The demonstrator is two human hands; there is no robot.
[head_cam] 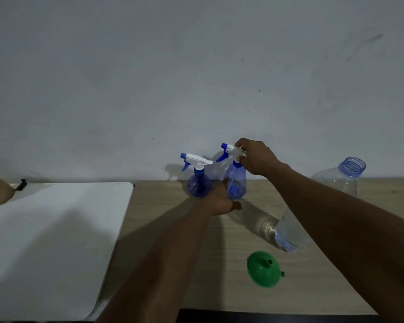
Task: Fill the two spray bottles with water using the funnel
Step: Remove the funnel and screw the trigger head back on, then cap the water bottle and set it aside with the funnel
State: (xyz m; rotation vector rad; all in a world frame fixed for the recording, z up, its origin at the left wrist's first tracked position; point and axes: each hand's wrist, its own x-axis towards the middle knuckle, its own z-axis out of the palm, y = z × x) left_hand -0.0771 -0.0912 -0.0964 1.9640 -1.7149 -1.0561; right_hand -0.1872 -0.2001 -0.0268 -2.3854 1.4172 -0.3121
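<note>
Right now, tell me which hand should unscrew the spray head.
Right. The right hand already grips the spray head of the right-hand spray bottle, while the left hand steadies its base.

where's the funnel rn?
In the head view, the green funnel lies wide end down, spout up, on the wooden table, near its front edge, under the right forearm and just in front of the lying water bottle. Neither hand touches it.

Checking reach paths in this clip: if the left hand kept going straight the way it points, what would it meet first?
The left hand already touches the base of the lighter spray bottle; straight on it would press into that bottle, then probably the wall behind, though depth is unclear.
</note>
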